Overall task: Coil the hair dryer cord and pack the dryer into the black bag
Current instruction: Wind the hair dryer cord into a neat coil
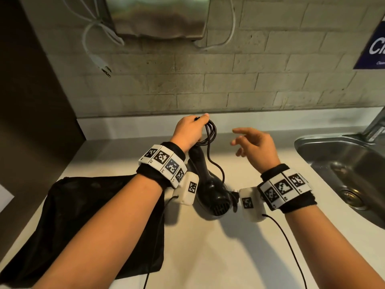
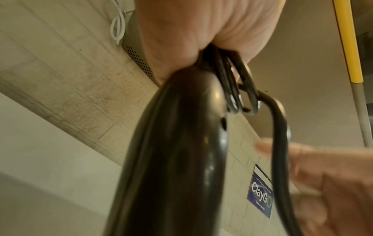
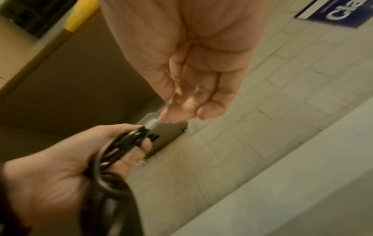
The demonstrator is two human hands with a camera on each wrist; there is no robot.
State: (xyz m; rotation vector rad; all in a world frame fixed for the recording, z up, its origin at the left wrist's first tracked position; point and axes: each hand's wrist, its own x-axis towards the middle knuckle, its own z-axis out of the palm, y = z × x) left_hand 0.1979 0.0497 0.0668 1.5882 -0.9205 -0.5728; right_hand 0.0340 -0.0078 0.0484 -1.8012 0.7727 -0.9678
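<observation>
Your stock, by material:
- Hair dryer (image 1: 210,184): black plastic, smooth and glossy.
- Cord (image 1: 210,132): black, smooth, shiny sheath.
- Black bag (image 1: 87,215), near left: matt cloth, soft and creased.
- Countertop (image 1: 208,247): pale, smooth, matt.
- Sink (image 1: 343,163), right: brushed metal with a dull sheen.
- Far wall (image 1: 250,80): rough, stained brick-pattern tiles.
- Wall unit (image 1: 158,15): brushed metal.

Black dryer (image 1: 214,190) on counter, cord (image 1: 210,130) looped; black bag (image 1: 83,205) flat leftward
</observation>
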